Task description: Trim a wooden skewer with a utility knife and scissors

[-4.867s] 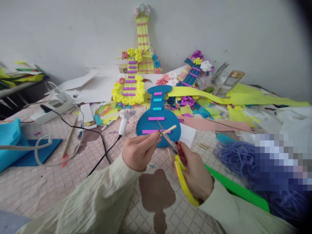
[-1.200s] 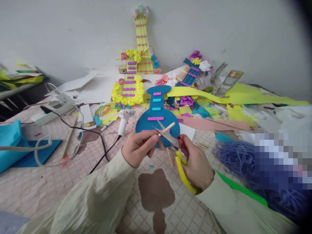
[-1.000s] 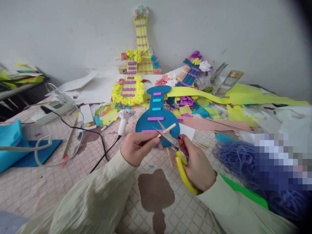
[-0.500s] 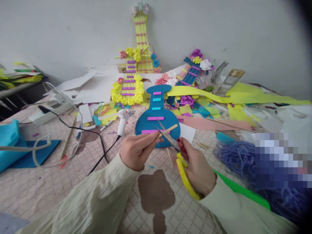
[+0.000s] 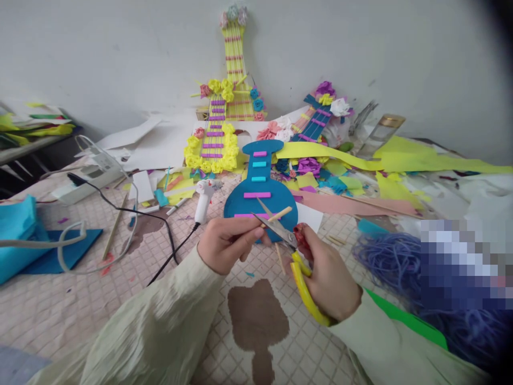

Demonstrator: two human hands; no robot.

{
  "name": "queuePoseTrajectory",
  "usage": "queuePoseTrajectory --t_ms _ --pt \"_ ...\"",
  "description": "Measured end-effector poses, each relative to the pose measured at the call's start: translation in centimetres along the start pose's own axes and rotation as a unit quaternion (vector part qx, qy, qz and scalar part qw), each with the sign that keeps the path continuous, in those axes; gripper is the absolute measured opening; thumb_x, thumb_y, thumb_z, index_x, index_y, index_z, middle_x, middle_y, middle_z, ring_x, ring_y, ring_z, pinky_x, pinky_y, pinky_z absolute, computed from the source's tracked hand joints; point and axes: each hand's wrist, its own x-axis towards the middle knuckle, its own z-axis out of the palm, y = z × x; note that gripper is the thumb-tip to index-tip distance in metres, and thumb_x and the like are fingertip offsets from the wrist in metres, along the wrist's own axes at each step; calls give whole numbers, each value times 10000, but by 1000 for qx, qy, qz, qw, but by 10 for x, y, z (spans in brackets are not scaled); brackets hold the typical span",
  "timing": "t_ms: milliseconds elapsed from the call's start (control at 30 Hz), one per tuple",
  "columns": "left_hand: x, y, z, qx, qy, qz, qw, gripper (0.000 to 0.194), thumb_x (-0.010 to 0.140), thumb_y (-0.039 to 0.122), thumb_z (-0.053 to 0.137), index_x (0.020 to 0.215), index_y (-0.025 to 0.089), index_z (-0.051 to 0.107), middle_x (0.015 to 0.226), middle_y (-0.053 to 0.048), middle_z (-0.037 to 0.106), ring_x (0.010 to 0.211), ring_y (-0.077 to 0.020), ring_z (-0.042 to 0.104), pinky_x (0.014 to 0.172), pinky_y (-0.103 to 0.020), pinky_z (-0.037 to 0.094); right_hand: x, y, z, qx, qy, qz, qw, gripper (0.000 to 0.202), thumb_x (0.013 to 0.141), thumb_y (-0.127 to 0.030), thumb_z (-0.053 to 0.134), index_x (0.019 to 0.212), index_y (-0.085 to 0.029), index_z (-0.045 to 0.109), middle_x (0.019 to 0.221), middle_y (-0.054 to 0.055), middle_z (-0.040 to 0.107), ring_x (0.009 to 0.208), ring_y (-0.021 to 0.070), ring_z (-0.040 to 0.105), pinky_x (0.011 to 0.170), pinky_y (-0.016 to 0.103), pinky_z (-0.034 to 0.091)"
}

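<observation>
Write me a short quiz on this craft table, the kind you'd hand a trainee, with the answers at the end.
1. True or false: the left hand holds a wooden stick between the blades of the yellow-handled scissors in the right hand.

2. Which tool is on the table, left of the blue guitar-shaped cutout?
a) a stapler
b) a glue gun
c) a hammer

3. Fill in the number: the cutout bears ____ light-blue strips on its neck.

Key: 1. true; 2. b; 3. two
</observation>
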Motion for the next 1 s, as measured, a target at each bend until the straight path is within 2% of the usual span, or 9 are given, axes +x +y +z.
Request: queuePoseTrajectory --t_ms 200,300,400,467,533,667,733,867,1000 --pt "0 -1 4 132 50 94 986 168 806 108 490 759 94 650 536 -10 596 367 -35 446 388 -150 392 0 -1 -1 -5 -14 9 1000 258 669 -269 509 895 -185 417 749 49 523 675 197 530 606 310 421" --pt "-1 -4 5 173 76 135 973 134 774 70 518 814 94 643 693 -69 678 543 -91 595 527 -176 486 -1 -4 -2 3 -23 13 1000 238 647 -262 520 845 -194 408 709 35 523 625 182 509 558 290 399" --pt "-3 -6 6 181 99 156 966 157 759 58 528 870 106 628 756 -79 692 679 -130 639 635 -204 514 -1 -6 -4 30 -34 18 999 212 632 -241 521 799 -206 393 668 14 515 584 162 493 530 271 384" --pt "-4 -5 5 176 84 125 973 124 776 97 517 811 117 634 689 -58 677 592 -113 615 569 -197 500 -1 -5 -4 31 -31 13 999 208 633 -245 521 796 -206 398 673 15 528 583 159 498 529 267 382" --pt "-4 -2 5 133 45 54 989 171 813 166 482 737 118 626 588 -33 631 443 -76 532 438 -175 438 1 -3 -3 1 -15 -2 1000 225 631 -266 525 814 -198 414 684 25 545 586 164 504 526 270 376" --pt "-4 2 3 -68 -21 -50 996 247 856 248 417 758 109 597 648 -42 613 358 -33 422 325 -159 308 3 1 -4 -70 11 -21 997 273 646 -331 526 852 -178 434 654 33 543 563 179 491 508 286 353" --pt "-2 2 0 -121 -45 -61 990 243 850 242 431 759 102 608 592 -24 573 365 -32 394 337 -164 292 2 1 -4 -69 7 -20 997 273 668 -355 517 856 -177 432 662 36 536 576 184 492 519 291 360" --pt "-1 0 -6 -113 -84 -65 988 260 842 234 457 765 91 660 386 55 352 343 -41 313 349 -181 258 2 -1 -6 -52 -6 -17 998 263 669 -338 519 854 -183 416 680 34 526 603 186 492 548 295 382" --pt "1 0 -8 -39 -52 -17 998 209 820 197 493 783 110 679 431 35 428 360 -37 322 343 -170 263 2 -1 -6 -54 -15 -9 998 267 664 -342 521 844 -187 400 686 34 519 601 185 481 544 296 381"
